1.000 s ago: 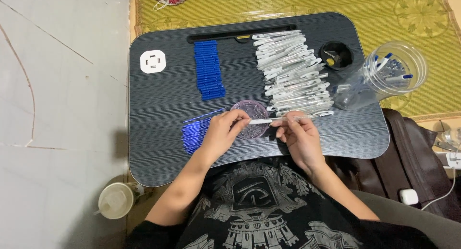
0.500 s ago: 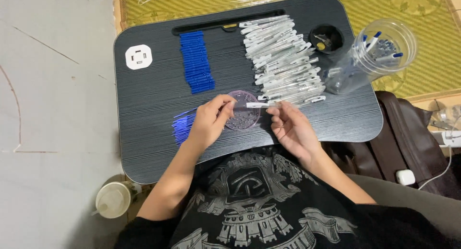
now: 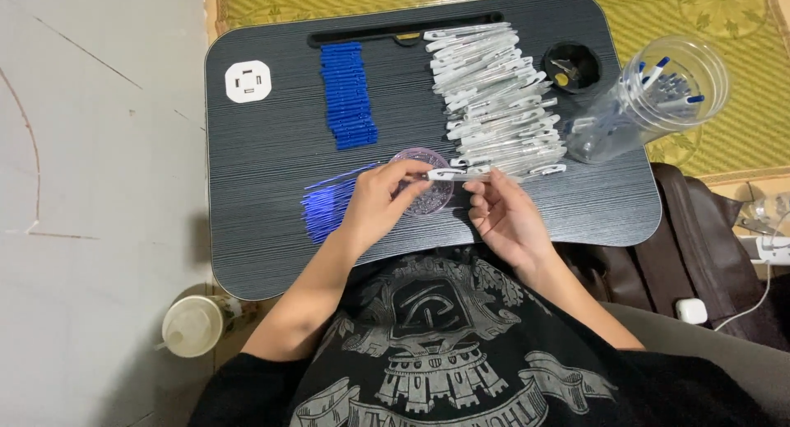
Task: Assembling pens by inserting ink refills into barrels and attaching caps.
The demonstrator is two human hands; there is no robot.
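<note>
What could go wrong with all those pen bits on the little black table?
The clear jar lies tipped at the table's right edge, so it might roll off. The small dish sits under both hands; the left hand could knock it. The white barrel pile looks loose and might slide.

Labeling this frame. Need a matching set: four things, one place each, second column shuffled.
1. blue caps
2. clear jar
3. white cup
4. white pen barrel

a. on the floor, left of the lap
b. held between both hands
c. lying at the desk's right edge
d. stacked in a column on the desk's left half

Pairs: 1-d, 2-c, 3-a, 4-b
</note>
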